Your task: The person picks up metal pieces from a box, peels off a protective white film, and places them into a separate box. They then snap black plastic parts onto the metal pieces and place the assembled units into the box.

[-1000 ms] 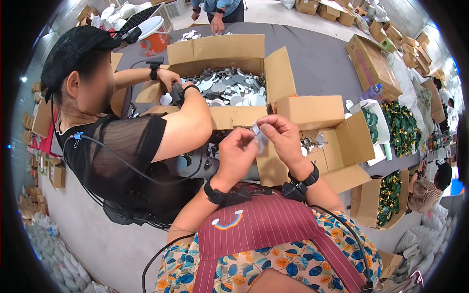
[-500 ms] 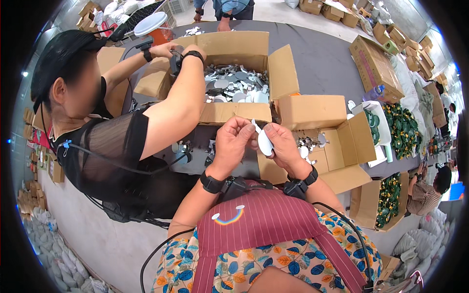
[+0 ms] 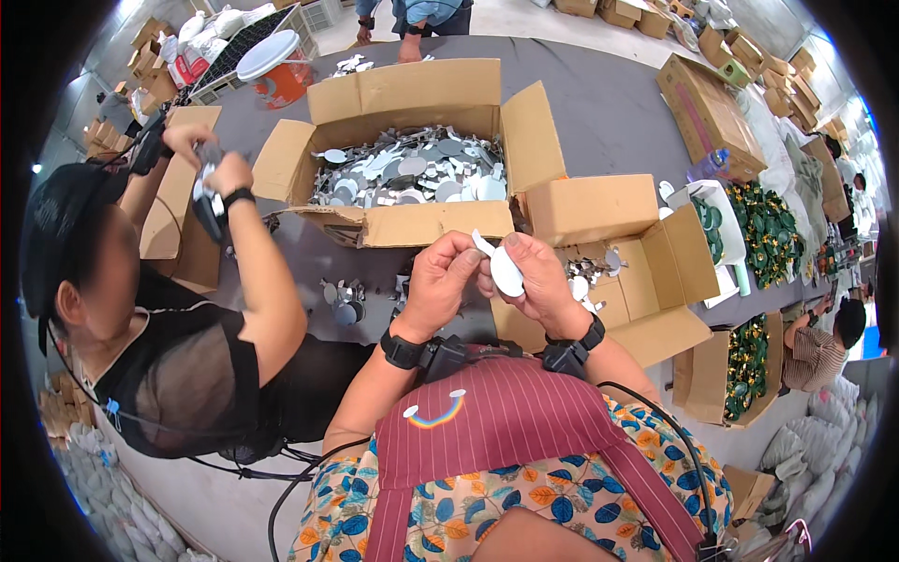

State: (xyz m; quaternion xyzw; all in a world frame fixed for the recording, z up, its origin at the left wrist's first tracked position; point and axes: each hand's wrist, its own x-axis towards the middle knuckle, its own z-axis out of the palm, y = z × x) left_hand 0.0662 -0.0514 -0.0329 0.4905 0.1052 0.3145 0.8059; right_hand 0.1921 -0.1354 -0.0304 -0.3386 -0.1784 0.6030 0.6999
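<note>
A flat white oval piece (image 3: 507, 273) is pinched between the thumb and fingers of my right hand (image 3: 546, 292). My left hand (image 3: 440, 284) is closed right beside it, thumb and fingers together at a narrow white tip (image 3: 481, 243). Whether the tip and the oval are one piece I cannot tell. Beyond my hands stands an open cardboard box (image 3: 433, 225) heaped with loose flat grey and white pieces (image 3: 412, 167). Nearer on the right, another open carton (image 3: 645, 336) has small white and grey pieces at its left side.
At left, a co-worker (image 3: 187, 356) holds a blurred bunch of grey pieces (image 3: 208, 169). Loose pieces (image 3: 346, 304) lie on the grey table (image 3: 599, 94). An orange bucket (image 3: 281, 84) stands far left. A white bin (image 3: 740, 245) with green pieces is at right. Another person (image 3: 426, 17) stands across.
The co-worker at left has drawn both arms back from the big box to the left, now holding grey pieces. My hands stay together around the white oval, nearly unmoved.
</note>
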